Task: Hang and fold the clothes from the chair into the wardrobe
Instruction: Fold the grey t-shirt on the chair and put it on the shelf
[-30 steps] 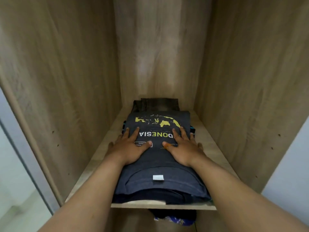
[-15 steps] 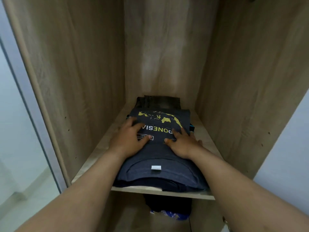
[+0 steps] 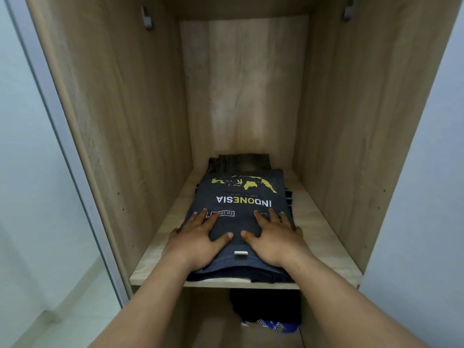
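A folded dark grey T-shirt (image 3: 242, 197) with a yellow map print and the word INDONESIA lies on top of a stack of folded clothes on the wooden wardrobe shelf (image 3: 324, 237). My left hand (image 3: 198, 241) rests flat on the shirt's near left part, fingers spread. My right hand (image 3: 272, 237) lies flat on its near right part in the same way. A white collar tag (image 3: 241, 252) shows between my thumbs. Both palms press on the cloth; neither hand grips it.
A dark folded garment (image 3: 242, 162) lies behind the stack at the shelf's back. Striped blue cloth (image 3: 288, 195) peeks out on the right. Dark and blue patterned clothes (image 3: 268, 315) sit on the lower shelf. Wooden walls close in left and right; a door edge (image 3: 62, 136) stands left.
Both hands have slid toward me along the shirt, uncovering the INDONESIA lettering. The view has pulled back and tilted up, showing more of the compartment.
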